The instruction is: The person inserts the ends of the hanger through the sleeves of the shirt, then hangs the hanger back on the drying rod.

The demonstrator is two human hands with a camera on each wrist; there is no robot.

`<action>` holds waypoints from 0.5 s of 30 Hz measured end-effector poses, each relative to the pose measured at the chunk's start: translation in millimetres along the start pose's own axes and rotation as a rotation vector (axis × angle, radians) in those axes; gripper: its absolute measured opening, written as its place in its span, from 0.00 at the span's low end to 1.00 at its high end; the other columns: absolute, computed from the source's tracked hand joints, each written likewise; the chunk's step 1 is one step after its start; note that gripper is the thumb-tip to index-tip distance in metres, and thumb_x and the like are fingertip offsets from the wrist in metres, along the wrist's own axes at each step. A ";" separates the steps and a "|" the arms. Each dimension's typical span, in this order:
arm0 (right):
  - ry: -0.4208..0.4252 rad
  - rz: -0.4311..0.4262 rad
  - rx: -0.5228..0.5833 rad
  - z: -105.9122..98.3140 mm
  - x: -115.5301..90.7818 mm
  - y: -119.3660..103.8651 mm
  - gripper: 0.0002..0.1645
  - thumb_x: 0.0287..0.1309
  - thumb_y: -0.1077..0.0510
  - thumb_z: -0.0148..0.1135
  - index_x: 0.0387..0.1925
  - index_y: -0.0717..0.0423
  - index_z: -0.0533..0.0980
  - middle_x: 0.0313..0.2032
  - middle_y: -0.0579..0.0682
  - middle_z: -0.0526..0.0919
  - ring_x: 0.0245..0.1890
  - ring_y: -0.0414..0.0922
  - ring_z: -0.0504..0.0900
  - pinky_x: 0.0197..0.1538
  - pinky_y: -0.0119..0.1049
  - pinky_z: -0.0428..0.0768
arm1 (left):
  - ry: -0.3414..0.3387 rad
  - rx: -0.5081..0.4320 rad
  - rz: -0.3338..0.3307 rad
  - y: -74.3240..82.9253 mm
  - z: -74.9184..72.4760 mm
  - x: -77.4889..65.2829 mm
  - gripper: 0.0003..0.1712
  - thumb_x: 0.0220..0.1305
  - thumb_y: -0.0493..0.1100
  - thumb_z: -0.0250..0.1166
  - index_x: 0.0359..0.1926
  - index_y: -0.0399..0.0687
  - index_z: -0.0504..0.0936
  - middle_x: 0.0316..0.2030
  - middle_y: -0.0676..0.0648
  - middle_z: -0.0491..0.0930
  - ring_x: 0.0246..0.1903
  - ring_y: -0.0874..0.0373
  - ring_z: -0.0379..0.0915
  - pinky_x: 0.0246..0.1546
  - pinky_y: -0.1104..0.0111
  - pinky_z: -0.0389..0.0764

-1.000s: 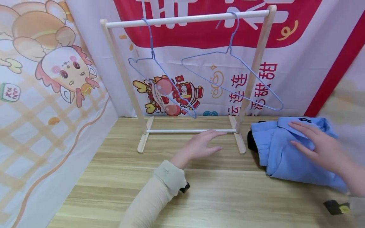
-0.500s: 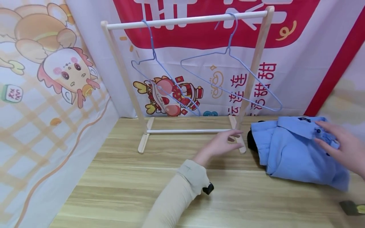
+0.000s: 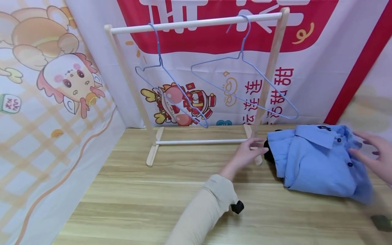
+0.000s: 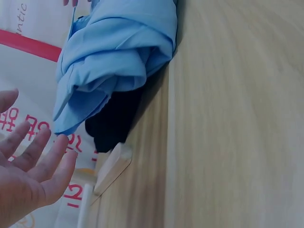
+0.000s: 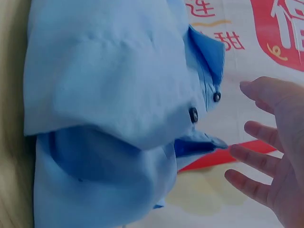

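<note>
A folded light blue shirt (image 3: 318, 163) with a collar and dark buttons lies at the right of the table, over a black item (image 4: 116, 118) whose kind I cannot tell. My left hand (image 3: 246, 151) hovers beside the shirt's left edge, fingers spread and holding nothing. In the left wrist view a gap shows between that left hand (image 4: 35, 173) and the cloth. Over on the shirt's right, my right hand (image 3: 378, 154) is near the collar. The right wrist view shows the right hand (image 5: 275, 147) with fingers apart, not touching the buttoned front (image 5: 142, 90).
A wooden rack (image 3: 196, 23) stands at the back of the table (image 3: 137, 204). Two blue wire hangers hang on its bar, a left one (image 3: 171, 76) and a right one (image 3: 245, 58). Printed cloth (image 3: 226, 81) covers the walls behind and at the left.
My left hand has moved right, from the table's middle to the shirt's left edge. The right hand has drawn from above the shirt to its right side. The shirt lies nearly the same.
</note>
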State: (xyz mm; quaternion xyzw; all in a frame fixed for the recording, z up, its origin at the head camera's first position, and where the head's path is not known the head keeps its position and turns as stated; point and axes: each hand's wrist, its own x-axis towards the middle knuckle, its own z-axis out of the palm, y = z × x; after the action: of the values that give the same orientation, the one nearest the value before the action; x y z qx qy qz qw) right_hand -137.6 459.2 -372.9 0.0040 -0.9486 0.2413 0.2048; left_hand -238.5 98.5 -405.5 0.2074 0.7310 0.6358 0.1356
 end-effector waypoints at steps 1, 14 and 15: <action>0.022 0.008 0.010 -0.4 -0.2 2.2 0.36 0.72 0.63 0.61 0.73 0.73 0.59 0.65 0.82 0.62 0.56 0.80 0.64 0.46 0.77 0.64 | 0.012 -0.028 -0.014 -1.0 2.8 1.0 0.25 0.68 0.44 0.70 0.65 0.47 0.80 0.53 0.48 0.83 0.47 0.60 0.80 0.48 0.64 0.82; -0.321 0.276 0.096 -3.0 -1.3 41.8 0.58 0.74 0.44 0.58 0.75 0.76 0.35 0.70 0.85 0.38 0.64 0.85 0.46 0.55 0.79 0.61 | 0.031 -0.180 -0.152 0.2 34.9 4.6 0.35 0.66 0.43 0.72 0.72 0.57 0.72 0.65 0.49 0.74 0.57 0.52 0.76 0.50 0.46 0.82; -0.366 0.296 0.118 -3.5 0.2 43.3 0.59 0.74 0.42 0.58 0.75 0.75 0.32 0.69 0.86 0.35 0.64 0.86 0.45 0.51 0.78 0.67 | 0.033 -0.175 -0.153 0.0 36.7 4.7 0.36 0.66 0.43 0.72 0.73 0.58 0.72 0.65 0.49 0.73 0.57 0.51 0.76 0.49 0.46 0.83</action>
State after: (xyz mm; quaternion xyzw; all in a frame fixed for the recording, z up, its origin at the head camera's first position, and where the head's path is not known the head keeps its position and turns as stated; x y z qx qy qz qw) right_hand -141.0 499.1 -389.7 -0.0795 -0.9444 0.3189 -0.0085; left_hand -225.7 132.8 -410.9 0.1280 0.6885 0.6884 0.1891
